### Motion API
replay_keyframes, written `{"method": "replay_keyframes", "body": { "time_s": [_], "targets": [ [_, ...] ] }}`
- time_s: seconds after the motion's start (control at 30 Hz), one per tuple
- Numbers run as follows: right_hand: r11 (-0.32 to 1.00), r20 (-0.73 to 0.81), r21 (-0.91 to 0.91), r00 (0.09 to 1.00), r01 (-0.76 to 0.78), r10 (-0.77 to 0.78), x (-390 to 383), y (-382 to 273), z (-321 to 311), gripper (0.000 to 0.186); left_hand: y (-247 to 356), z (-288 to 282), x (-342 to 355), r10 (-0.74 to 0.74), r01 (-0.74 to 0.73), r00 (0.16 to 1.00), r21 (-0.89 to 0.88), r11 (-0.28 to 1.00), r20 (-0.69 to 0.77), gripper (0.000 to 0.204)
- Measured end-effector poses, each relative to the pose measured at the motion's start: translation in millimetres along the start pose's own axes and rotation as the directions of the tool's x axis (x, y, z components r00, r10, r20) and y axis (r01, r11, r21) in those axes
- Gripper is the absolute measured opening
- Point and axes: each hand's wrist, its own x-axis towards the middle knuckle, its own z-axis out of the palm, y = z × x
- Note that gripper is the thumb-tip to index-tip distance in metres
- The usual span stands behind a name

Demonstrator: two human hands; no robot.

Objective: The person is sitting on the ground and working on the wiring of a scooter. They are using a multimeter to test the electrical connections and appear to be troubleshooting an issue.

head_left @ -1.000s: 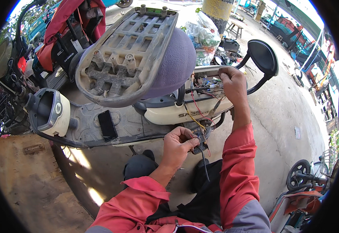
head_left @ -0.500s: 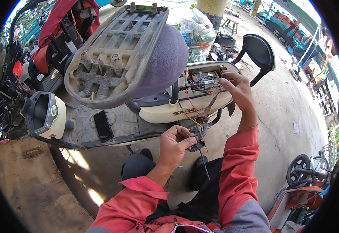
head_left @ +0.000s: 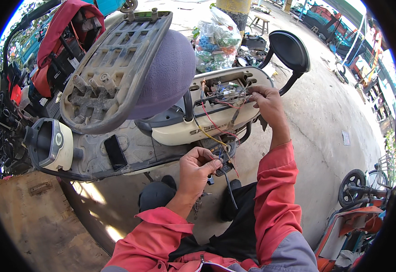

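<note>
Our left hand [head_left: 199,168] pinched a cable [head_left: 230,189]. Wires [head_left: 229,92] sat at its 1 o'clock, our right hand [head_left: 266,103] there, grip unclear.

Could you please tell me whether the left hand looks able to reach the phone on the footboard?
Probably yes: nothing visible covers the phone, though the left hand holds a dark cable.

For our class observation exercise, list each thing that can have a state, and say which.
Scooter seat: raised, underside showing
Rear compartment: open
Wires: exposed, tangled
Phone: lying flat, face dark
Clear bag: filled
Stool: standing upright
Left hand: fingers pinched on wires
Right hand: fingers at wires, grip unclear
</note>
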Motion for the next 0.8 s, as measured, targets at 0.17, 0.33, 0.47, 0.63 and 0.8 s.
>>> {"method": "replay_keyframes", "body": {
  "time_s": [0.17,0.33,0.47,0.63,0.8],
  "targets": [
    [0.998,0.041,-0.063,0.999,-0.025,0.027,-1,-4,0,0.03,-2,-1,1,0.006,-0.006,1.0,0.008,1.0,0.007,0.018],
    [0.996,0.074,-0.071,0.996,0.056,-0.05,4,6,4,0.032,-1,0,0,0.007,-0.008,1.0,0.012,1.0,0.009,0.018],
    [0.997,0.081,0.033,0.994,0.074,-0.076,12,12,7,0.035,2,1,0,0.004,-0.004,1.0,0.009,1.0,-0.001,0.018],
    [0.997,0.076,0.083,0.997,-0.004,-0.002,7,-3,10,0.04,2,-2,0,-0.006,0.006,1.0,-0.008,1.0,-0.008,0.019],
    [0.988,0.05,0.156,0.999,0.01,-0.018,8,-1,13,0.042,2,-3,-1,-0.004,0.004,1.0,-0.02,1.0,0.004,0.019]
  ]
}}
